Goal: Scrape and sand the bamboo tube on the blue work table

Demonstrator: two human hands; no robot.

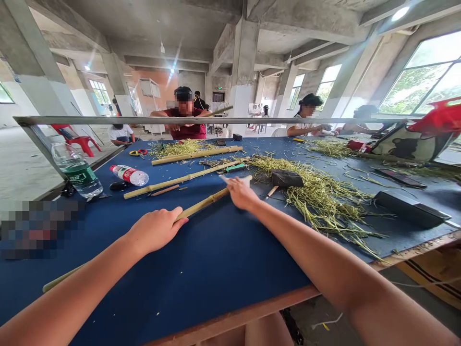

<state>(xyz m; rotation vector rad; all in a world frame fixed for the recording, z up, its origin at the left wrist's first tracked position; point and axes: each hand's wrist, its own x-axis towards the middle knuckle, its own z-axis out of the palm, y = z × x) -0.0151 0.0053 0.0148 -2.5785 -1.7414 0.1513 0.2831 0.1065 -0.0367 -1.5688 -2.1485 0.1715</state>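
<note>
Forearms (90,281) up front, left hand (156,231) clamped on a bamboo pole (203,204), right hand (242,193) closed over it with something white (248,179), prob rubbing, so hold it steady.

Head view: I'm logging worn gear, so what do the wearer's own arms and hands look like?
The left hand and right hand are ungloved. The left forearm and right forearm show no sleeves, and neither wrist shows a watch or band. Blur on the right fingers makes small details, such as rings, impossible to judge.
</note>
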